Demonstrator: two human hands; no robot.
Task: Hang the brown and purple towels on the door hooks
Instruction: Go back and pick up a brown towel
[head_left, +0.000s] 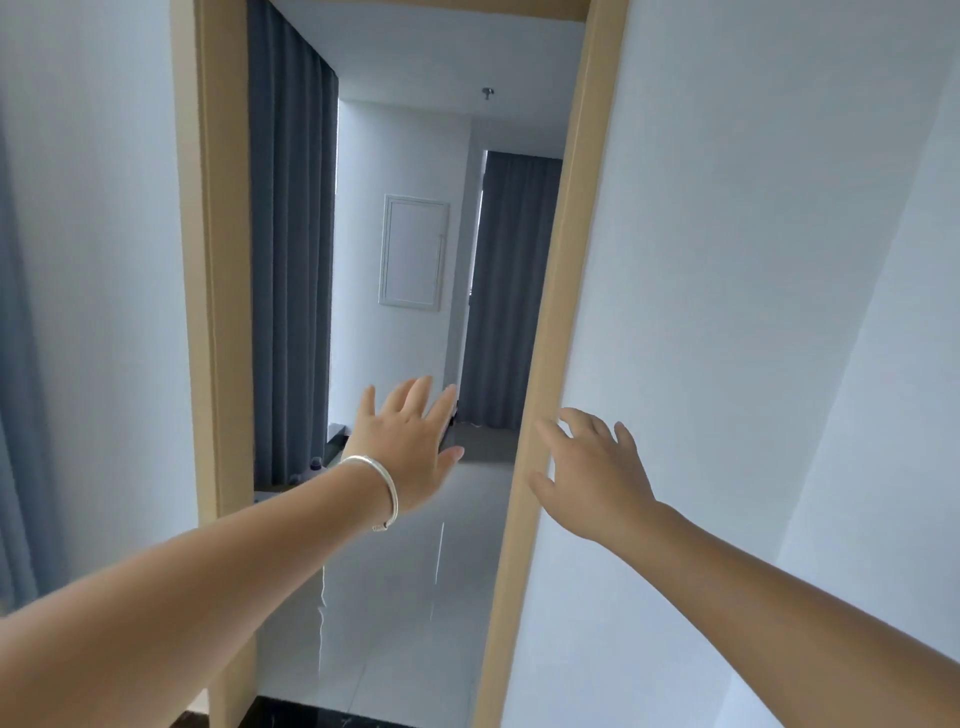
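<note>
— Left hand (410, 447), entry one: how is it listed?

— Raised in the doorway opening, back of the hand to the camera, fingers straight and spread, thumb out to the right. It holds nothing. A silver bangle (382, 486) sits on its wrist. The bare forearm runs down to the lower left corner.

— Right hand (592, 467), entry two?

— Raised beside the right door jamb (550, 332), fingers loosely extended and slightly bent. Its thumb and forefinger lie over the tan edge of that jamb; whether they touch it or only hover in front cannot be told. It grips nothing.

— The task's things: towels, hooks?

— Neither the brown towel, the purple towel nor any door hook shows in this view. Their place cannot be told.

— Fixtures, then.

— Left door jamb (213, 260), tan, matching the right one. White wall (753, 260) to the right of the opening, another white wall to the left. Through the opening: a grey-blue curtain (291, 234) hanging just inside on the left, a second grey-blue curtain (511, 286) farther back on the right, a white framed wall panel (414, 252) between them, and a pale glossy tiled floor (405, 597). A dark ledge near the foot of the nearer curtain carries small objects too blurred to identify.
</note>
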